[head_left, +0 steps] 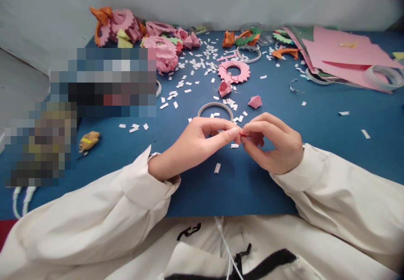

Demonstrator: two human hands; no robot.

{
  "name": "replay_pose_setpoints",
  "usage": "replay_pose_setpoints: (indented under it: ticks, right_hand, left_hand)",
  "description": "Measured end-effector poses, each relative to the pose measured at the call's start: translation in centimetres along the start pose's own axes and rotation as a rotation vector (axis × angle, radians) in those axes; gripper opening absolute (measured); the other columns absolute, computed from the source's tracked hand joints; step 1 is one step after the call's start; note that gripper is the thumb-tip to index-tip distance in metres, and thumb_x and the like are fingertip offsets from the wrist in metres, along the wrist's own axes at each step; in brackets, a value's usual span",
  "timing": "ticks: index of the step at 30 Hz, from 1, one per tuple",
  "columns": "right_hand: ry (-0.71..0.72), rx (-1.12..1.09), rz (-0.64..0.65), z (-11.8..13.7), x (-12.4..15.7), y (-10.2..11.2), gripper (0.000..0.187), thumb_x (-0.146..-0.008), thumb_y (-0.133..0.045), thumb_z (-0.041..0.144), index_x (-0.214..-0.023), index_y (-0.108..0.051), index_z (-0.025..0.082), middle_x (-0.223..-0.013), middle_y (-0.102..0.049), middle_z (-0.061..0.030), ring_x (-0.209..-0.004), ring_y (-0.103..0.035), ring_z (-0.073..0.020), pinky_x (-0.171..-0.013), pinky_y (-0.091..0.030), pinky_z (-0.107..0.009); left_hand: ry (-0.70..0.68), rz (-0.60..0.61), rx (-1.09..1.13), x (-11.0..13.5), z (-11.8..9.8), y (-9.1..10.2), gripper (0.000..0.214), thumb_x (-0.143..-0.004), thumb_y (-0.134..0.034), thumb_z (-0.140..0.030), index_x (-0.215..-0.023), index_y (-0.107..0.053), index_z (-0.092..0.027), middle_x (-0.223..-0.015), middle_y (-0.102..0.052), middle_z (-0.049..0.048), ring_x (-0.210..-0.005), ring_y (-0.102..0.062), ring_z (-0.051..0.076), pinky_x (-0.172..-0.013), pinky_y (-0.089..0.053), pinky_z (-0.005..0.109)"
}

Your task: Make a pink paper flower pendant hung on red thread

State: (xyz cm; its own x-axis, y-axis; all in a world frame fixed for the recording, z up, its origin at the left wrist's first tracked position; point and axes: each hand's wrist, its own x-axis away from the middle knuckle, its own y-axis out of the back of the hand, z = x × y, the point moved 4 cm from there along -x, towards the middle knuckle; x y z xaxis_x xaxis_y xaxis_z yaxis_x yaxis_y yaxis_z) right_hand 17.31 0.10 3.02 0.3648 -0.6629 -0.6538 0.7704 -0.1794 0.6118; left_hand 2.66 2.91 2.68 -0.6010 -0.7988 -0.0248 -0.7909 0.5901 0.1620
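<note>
My left hand (pixel 212 139) and my right hand (pixel 277 141) meet over the middle of the blue table, fingertips pinched together. Between them shows a tiny bit of a red piece (pixel 242 134); the fingers hide the rest, so its shape cannot be made out. Just behind my left hand lies a roll of tape (pixel 216 104), partly covered by the fingers. Beyond my right hand sits a small folded pink paper piece (pixel 255 102). Farther back are another folded pink paper piece (pixel 225 88) and a pink paper ring (pixel 244 72) with a jagged edge.
Small white paper strips (pixel 217 168) are scattered over the table (pixel 195 198). Folded paper flowers (pixel 160 52) pile up at the back left. Pink paper sheets (pixel 344 52) and a tape roll (pixel 369 77) lie at the back right. A small yellow object (pixel 89 141) rests at left.
</note>
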Motion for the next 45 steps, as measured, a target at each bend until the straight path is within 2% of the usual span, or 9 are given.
replay_pose_setpoints:
  ticks: [4, 11, 18, 23, 26, 38, 45]
  right_hand:
    - [-0.021, 0.014, -0.021, 0.3, -0.1, 0.3, 0.013, -0.074, -0.060, 0.006, -0.082, -0.058, 0.016, -0.072, -0.056, -0.0029, -0.051, -0.046, -0.0048, -0.046, -0.042, -0.020]
    - [-0.023, 0.035, -0.021, 0.2, -0.2, 0.3, 0.011, -0.074, -0.059, 0.008, -0.080, -0.057, 0.016, -0.070, -0.056, -0.0028, -0.049, -0.046, -0.0046, -0.045, -0.043, -0.020]
    - [-0.035, 0.032, -0.011, 0.3, -0.1, 0.3, 0.012, -0.073, -0.059, 0.008, -0.081, -0.057, 0.016, -0.070, -0.056, -0.0025, -0.049, -0.047, -0.0053, -0.045, -0.043, -0.020]
    - [-0.047, 0.029, -0.017, 0.2, -0.2, 0.2, 0.011, -0.073, -0.060, 0.008, -0.080, -0.057, 0.016, -0.070, -0.056, -0.0022, -0.049, -0.047, -0.0053, -0.044, -0.042, -0.020]
    - [-0.048, 0.031, -0.013, 0.2, -0.2, 0.2, 0.011, -0.073, -0.060, 0.008, -0.080, -0.056, 0.017, -0.070, -0.055, -0.0015, -0.049, -0.046, -0.0052, -0.044, -0.042, -0.020]
    - [-0.071, 0.011, 0.004, 0.2, -0.2, 0.2, 0.013, -0.071, -0.058, 0.008, -0.076, -0.053, 0.018, -0.068, -0.054, -0.0009, -0.048, -0.045, -0.0059, -0.043, -0.042, -0.021]
    - [-0.118, -0.020, 0.022, 0.2, -0.3, 0.1, 0.012, -0.072, -0.056, 0.008, -0.074, -0.052, 0.019, -0.067, -0.052, 0.0002, -0.049, -0.045, -0.0058, -0.044, -0.042, -0.021]
  left_hand:
    - [0.001, -0.093, -0.048, -0.1, -0.1, 0.4, 0.022, -0.085, -0.055, -0.030, -0.079, -0.068, -0.014, -0.083, -0.067, 0.0027, -0.081, -0.061, 0.014, -0.070, -0.047, 0.021]
    - [-0.137, -0.235, -0.214, 0.0, -0.3, 0.7, 0.021, -0.086, -0.053, -0.026, -0.074, -0.065, -0.014, -0.082, -0.066, 0.0030, -0.079, -0.060, 0.013, -0.069, -0.046, 0.022]
    - [-0.161, -0.135, -0.288, 0.3, -0.7, 0.1, 0.018, -0.088, -0.049, -0.024, -0.080, -0.061, -0.013, -0.079, -0.061, 0.0026, -0.075, -0.055, 0.011, -0.065, -0.044, 0.021]
    - [-0.203, -0.163, -0.340, 0.4, -0.8, 0.2, 0.014, -0.086, -0.052, -0.022, -0.078, -0.059, -0.014, -0.075, -0.059, 0.0009, -0.070, -0.054, 0.010, -0.061, -0.043, 0.020]
    - [-0.192, -0.196, -0.345, 0.4, -0.7, 0.3, 0.014, -0.086, -0.052, -0.022, -0.077, -0.059, -0.014, -0.075, -0.061, 0.0007, -0.070, -0.055, 0.010, -0.061, -0.044, 0.021]
    - [-0.163, -0.464, -0.375, 0.4, -0.9, 1.4, 0.015, -0.088, -0.051, -0.027, -0.077, -0.059, -0.018, -0.076, -0.063, -0.0012, -0.067, -0.055, 0.009, -0.057, -0.042, 0.020]
    - [-0.146, -0.513, -0.400, 0.3, -1.1, 1.8, 0.017, -0.088, -0.050, -0.027, -0.076, -0.058, -0.019, -0.076, -0.063, -0.0009, -0.067, -0.055, 0.010, -0.057, -0.041, 0.022]
